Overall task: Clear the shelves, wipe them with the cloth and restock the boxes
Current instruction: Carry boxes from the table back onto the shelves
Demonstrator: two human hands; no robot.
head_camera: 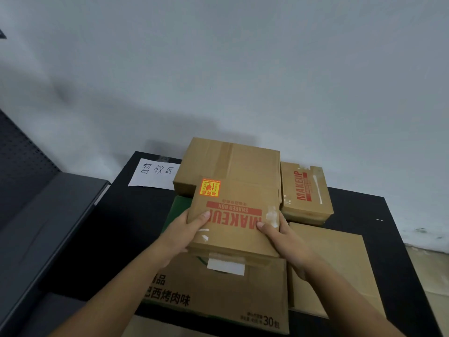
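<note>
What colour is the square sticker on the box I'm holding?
Yellow with red print, sticker, head view.

MAKEUP box (233, 229) I grip: matt brown cardboard, smooth, w/ glossy tape (272, 216) patches. Table (116, 227): matt black. Sign (155, 175): white paper, matt.

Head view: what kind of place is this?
Probably a stockroom or back room. A paper sign reading 暂放区 (temporary holding area) lies on a black table stacked with cardboard boxes, including the MAKEUP box held by the left hand and right hand; a grey metal shelf with a perforated back stands at left.
</note>
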